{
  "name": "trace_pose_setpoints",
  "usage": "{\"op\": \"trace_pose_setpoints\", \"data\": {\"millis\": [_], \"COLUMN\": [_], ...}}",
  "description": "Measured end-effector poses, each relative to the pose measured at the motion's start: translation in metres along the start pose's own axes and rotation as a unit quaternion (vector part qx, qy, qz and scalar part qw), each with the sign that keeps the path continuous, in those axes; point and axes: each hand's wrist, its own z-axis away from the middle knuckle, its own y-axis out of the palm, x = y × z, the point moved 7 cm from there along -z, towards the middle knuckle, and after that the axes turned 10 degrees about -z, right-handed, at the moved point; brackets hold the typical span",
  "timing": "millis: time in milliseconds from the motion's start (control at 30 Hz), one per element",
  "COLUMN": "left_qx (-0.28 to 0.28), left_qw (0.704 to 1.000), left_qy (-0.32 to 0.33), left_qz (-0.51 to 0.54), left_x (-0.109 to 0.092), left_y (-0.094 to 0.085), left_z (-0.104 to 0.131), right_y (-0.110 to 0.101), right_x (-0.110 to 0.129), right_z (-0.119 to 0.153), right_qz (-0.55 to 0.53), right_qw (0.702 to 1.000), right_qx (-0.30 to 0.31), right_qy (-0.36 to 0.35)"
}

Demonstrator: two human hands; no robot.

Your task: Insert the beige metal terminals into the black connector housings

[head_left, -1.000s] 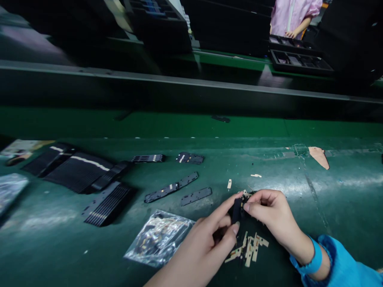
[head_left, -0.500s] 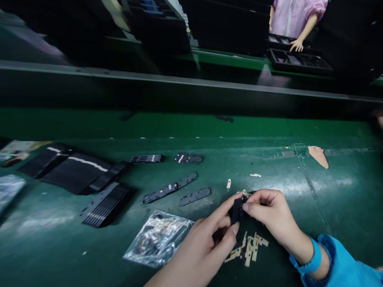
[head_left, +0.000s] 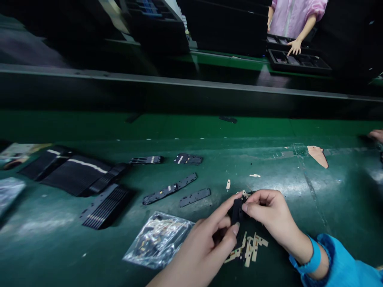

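My left hand [head_left: 206, 239] is closed on a narrow black plastic part [head_left: 237, 211], with the index finger at its top end and the thumb near the bottom. My right hand [head_left: 267, 207] pinches at the part's right edge; whatever lies between its fingertips is hidden. Just beyond the fingertips, small cream pieces [head_left: 244, 194] show partly. Below the hands lies a loose group of cream flat pieces with holes [head_left: 254, 247]. A clear plastic bag [head_left: 157, 239] full of small parts lies left of my left hand.
Black strips [head_left: 170, 192] and a black plate [head_left: 195, 197] lie mid-table. Stacked black parts [head_left: 101, 205] sit at left. A tan scrap [head_left: 317, 155] lies at right. Across a raised ledge [head_left: 191, 83], a person in pink has a hand [head_left: 295, 46] over a black tray [head_left: 314, 65]. Another hand [head_left: 376, 134] shows at the right edge.
At the right edge, another person's hand shows more fully. The far person's hand has shifted slightly over the tray. My own hands have barely moved.
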Motion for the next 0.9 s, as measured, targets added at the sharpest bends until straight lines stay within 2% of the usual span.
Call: {"op": "trace_pose_setpoints", "data": {"millis": [300, 667, 900], "left_qx": [-0.008, -0.027, -0.005], "left_qw": [1.0, 0.999, 0.999], "left_qy": [0.003, 0.011, -0.001], "left_qz": [0.011, 0.044, 0.045], "left_x": [-0.0011, 0.0001, 0.0029], "left_y": [-0.0008, -0.0008, 0.0021], "left_z": [-0.0001, 0.0015, 0.0003], "right_y": [0.0015, 0.0011, 0.0004], "right_x": [0.0015, -0.0016, -0.0035], "right_z": [0.0007, -0.001, -0.0018], "right_qz": [-0.01, -0.008, -0.017], "right_qw": [1.0, 1.0, 1.0], "right_qx": [-0.008, 0.028, 0.022], "right_qy": [0.001, 0.007, 0.014]}}
